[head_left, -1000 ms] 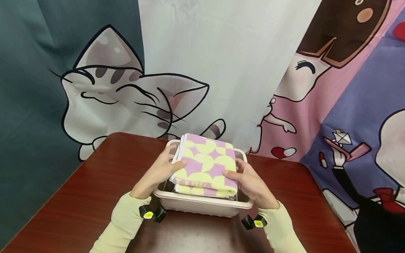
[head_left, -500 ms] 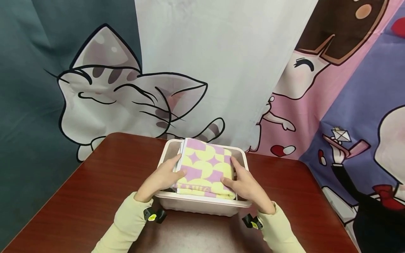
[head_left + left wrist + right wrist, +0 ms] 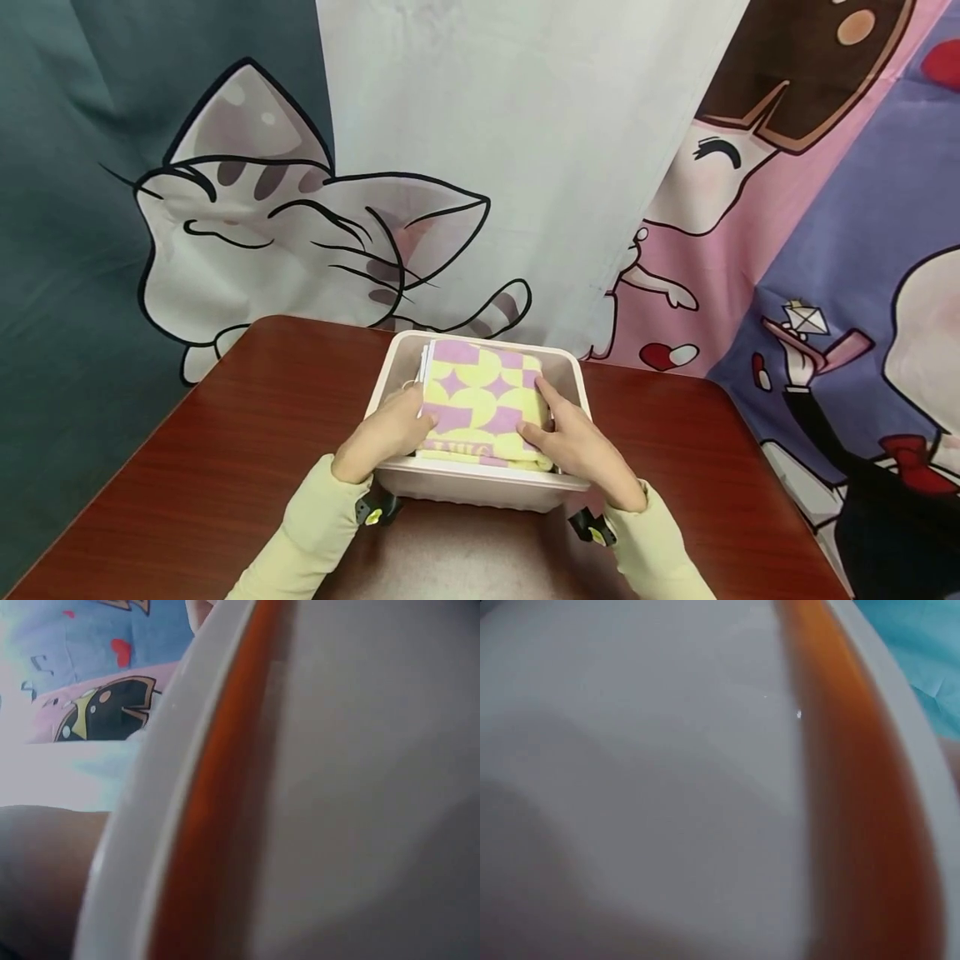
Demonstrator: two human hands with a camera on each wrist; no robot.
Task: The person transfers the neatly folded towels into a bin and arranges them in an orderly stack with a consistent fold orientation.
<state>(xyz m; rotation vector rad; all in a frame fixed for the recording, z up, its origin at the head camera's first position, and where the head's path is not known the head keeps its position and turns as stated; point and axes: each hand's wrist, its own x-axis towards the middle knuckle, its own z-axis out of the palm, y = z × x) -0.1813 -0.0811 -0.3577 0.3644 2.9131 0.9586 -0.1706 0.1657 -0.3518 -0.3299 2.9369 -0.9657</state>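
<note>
A folded towel [image 3: 480, 400], yellow and purple in a pattern of curves and stars, lies inside a pale plastic bin [image 3: 480, 492]. My left hand [image 3: 386, 429] holds the towel's left edge, its thumb at the top surface and its fingers reaching down inside the bin, mostly hidden. At the opposite edge my right hand [image 3: 581, 442] grips the near right part, thumb on top and index finger along the side. The bin's outer wall [image 3: 375, 735] fills much of the left wrist view. In the right wrist view the wall [image 3: 652, 765] likewise hides the hand's work.
The bin stands on a reddish-brown wooden table [image 3: 225, 467]. Behind the table hangs a cloth backdrop [image 3: 525, 167] printed with a cat and cartoon figures. A black wrist camera [image 3: 378, 507] sits at the left sleeve, another camera [image 3: 592, 527] at the right.
The towel has gone down from above the rim into the bin, carried by both hands. My left hand has sunk deeper along its left side, and my right hand has shifted slightly left.
</note>
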